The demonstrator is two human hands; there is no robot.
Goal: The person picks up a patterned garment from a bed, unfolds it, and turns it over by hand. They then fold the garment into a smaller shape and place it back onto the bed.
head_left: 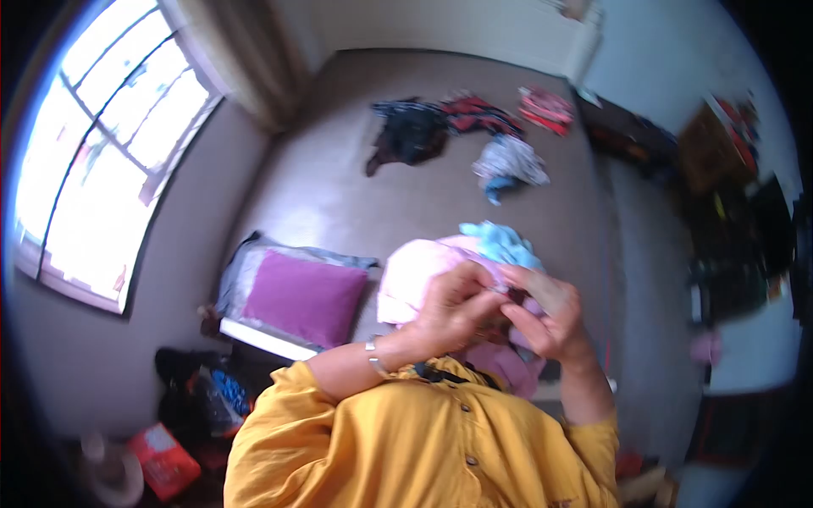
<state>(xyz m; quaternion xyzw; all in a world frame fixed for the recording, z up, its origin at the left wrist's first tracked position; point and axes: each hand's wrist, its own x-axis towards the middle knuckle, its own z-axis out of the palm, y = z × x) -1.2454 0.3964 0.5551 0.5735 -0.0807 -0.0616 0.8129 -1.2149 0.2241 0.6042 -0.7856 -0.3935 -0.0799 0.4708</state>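
In the head view, my left hand (461, 309), with a metal band at its wrist, is closed with the fingertips pinched together. My right hand (550, 313) meets it, thumb and fingers pinching at the same spot. Between them is part of a pink garment (415, 275), which spreads out behind my left hand and hangs below both hands. The exact bit of cloth in the fingertips is small and partly hidden. Just beyond my hands lies a light blue cloth (504, 244).
A purple pillow (309, 296) lies to the left on grey bedding. Farther off on the bed are a black garment (411, 131), a dark red checked one (478, 114), a red-pink one (546, 110) and a grey-white one (512, 161). A barred window (110, 161) is at left.
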